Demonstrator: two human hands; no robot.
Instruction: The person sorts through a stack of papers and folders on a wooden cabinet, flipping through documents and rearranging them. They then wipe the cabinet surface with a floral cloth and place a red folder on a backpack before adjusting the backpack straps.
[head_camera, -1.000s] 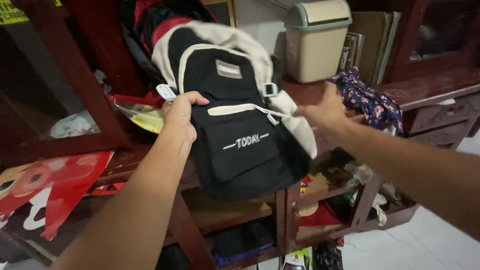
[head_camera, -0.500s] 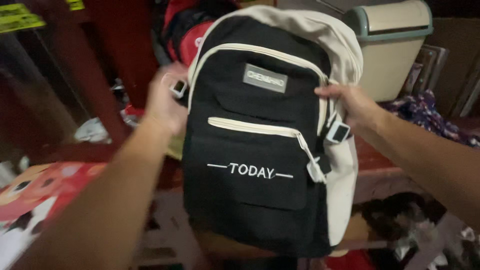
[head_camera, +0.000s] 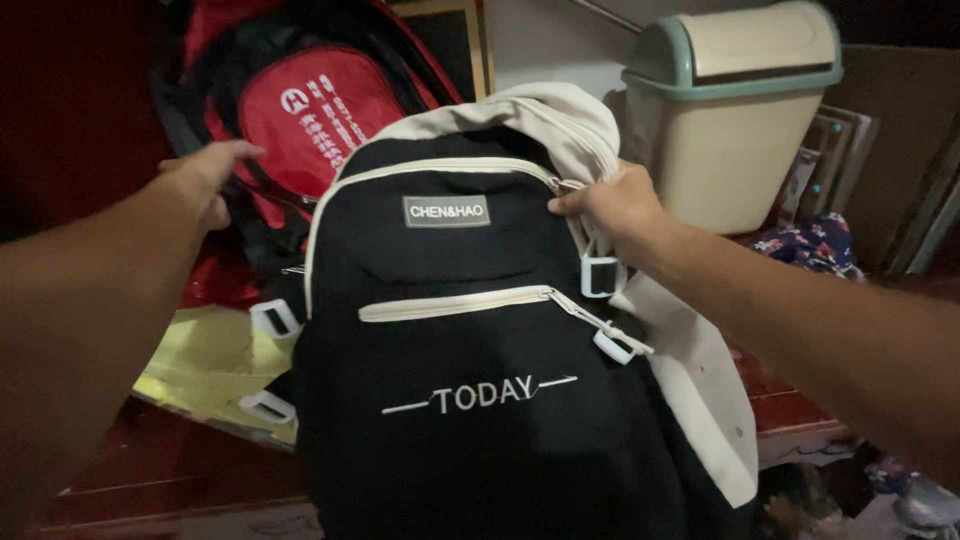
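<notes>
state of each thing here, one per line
black backpack: upright, front zips shut, held up by its top
right hand: shut on the black backpack's top edge
left hand: open, at the red backpack
red backpack: upright behind the black one
bin: upright, lid shut

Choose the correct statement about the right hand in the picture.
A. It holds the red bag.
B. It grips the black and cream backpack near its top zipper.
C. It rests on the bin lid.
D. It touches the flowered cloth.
B: the right hand is closed on the upper edge of the black and cream backpack, beside the zipper.
</notes>
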